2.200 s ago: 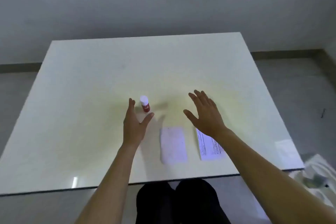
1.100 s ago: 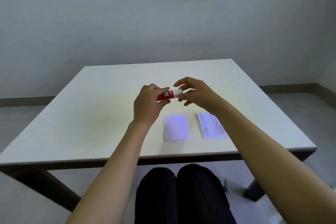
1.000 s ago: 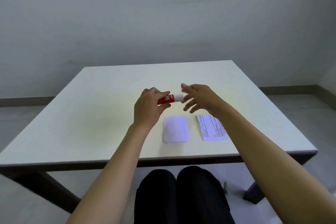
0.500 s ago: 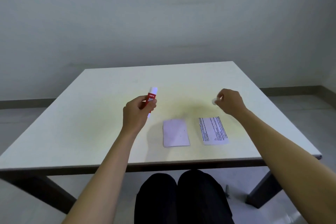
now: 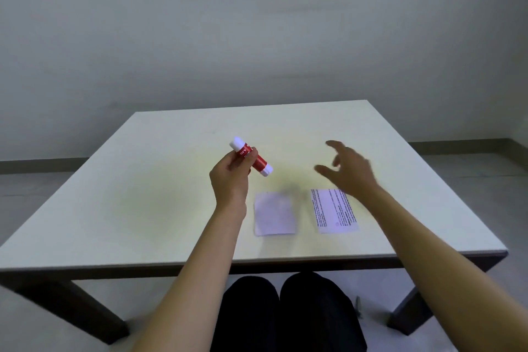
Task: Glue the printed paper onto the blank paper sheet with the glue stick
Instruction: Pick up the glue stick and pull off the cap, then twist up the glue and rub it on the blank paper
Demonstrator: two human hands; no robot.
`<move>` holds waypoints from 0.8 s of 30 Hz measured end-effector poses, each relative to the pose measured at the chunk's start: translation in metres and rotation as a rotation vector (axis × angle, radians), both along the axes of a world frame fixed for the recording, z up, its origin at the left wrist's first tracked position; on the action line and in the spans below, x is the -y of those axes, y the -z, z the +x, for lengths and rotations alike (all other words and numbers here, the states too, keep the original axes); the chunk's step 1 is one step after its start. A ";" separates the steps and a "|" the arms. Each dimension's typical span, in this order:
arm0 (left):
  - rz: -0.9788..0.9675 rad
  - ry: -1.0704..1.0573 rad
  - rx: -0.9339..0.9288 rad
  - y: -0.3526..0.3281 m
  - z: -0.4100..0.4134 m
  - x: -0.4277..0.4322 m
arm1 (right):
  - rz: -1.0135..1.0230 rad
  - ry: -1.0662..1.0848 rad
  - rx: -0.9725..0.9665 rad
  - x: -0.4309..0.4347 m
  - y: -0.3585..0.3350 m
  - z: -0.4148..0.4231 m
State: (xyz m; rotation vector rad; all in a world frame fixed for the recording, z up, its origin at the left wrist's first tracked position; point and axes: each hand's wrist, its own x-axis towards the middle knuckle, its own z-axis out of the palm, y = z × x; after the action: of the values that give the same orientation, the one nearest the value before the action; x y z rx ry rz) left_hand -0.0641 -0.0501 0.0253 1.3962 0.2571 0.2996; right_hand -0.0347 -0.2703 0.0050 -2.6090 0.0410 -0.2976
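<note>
Glue stick is sitting tilted in my left hand, gripped mid-barrel above the table. Right hand is hovering open, empty, near printed paper. Blank sheet is lying betw. them; I'm aiming to pin it flat w/ fingertips.

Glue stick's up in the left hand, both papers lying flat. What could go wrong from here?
1. The blank sheet and the printed paper lie loose on the table; rubbing glue on either without holding it down may drag or crease it.
2. The left hand pinches the glue stick near its middle, tilted, so it could slip.
3. The right hand is blurred, open above the printed paper, and might brush it.
</note>
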 end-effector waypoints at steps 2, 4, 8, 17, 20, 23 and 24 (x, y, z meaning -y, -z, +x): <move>-0.094 0.007 -0.014 -0.003 -0.002 0.014 | 0.514 -0.187 -0.082 -0.031 -0.013 -0.021; -0.176 0.005 -0.018 -0.004 -0.004 0.028 | 0.832 -0.334 -0.142 -0.057 -0.016 -0.035; -0.238 -0.010 -0.019 -0.004 -0.008 0.035 | 1.071 -0.277 -0.089 -0.079 -0.015 -0.045; -0.134 0.069 0.065 -0.001 -0.013 0.029 | 1.200 -0.232 -0.233 -0.076 -0.014 -0.047; -0.135 0.072 0.065 0.001 -0.011 0.028 | 1.228 -0.303 -0.161 -0.074 -0.013 -0.049; -0.093 0.129 0.076 0.001 -0.012 0.032 | 1.233 -0.113 -0.338 -0.077 -0.016 -0.047; -0.087 0.140 0.083 0.000 -0.012 0.032 | 1.195 -0.075 -0.367 -0.077 -0.016 -0.047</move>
State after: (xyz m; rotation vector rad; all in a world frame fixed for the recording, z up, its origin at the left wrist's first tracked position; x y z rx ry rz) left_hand -0.0764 -0.0821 0.0252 1.3056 0.1018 0.2269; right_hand -0.0815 -0.1934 0.0209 -1.4346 0.1828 0.2051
